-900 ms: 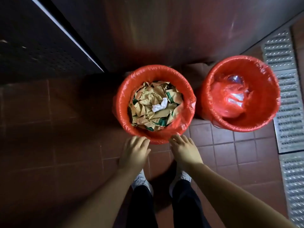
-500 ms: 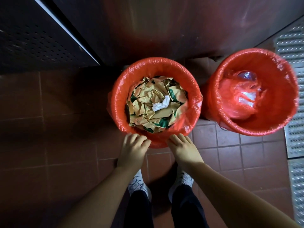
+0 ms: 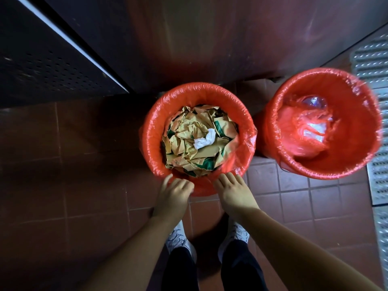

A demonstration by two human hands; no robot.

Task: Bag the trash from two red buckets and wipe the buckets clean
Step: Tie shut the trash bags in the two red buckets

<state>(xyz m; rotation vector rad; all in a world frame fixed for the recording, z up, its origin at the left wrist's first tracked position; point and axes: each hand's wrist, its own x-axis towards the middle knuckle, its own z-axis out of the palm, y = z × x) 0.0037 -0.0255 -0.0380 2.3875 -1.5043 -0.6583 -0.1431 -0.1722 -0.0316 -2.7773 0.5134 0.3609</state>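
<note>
Both hands at the near rim of the full bucket, set to free its liner.
Left hand and right hand reach the liner below the rim; whether they pinch it I cannot tell; paper trash fills the bucket just beyond; second bucket stands right of the right hand.

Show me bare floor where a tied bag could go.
Bare tiles lie left of the full bucket, below the dark cabinet, and between the right bucket and the feet. It is crowded at the hands and between the buckets.
</note>
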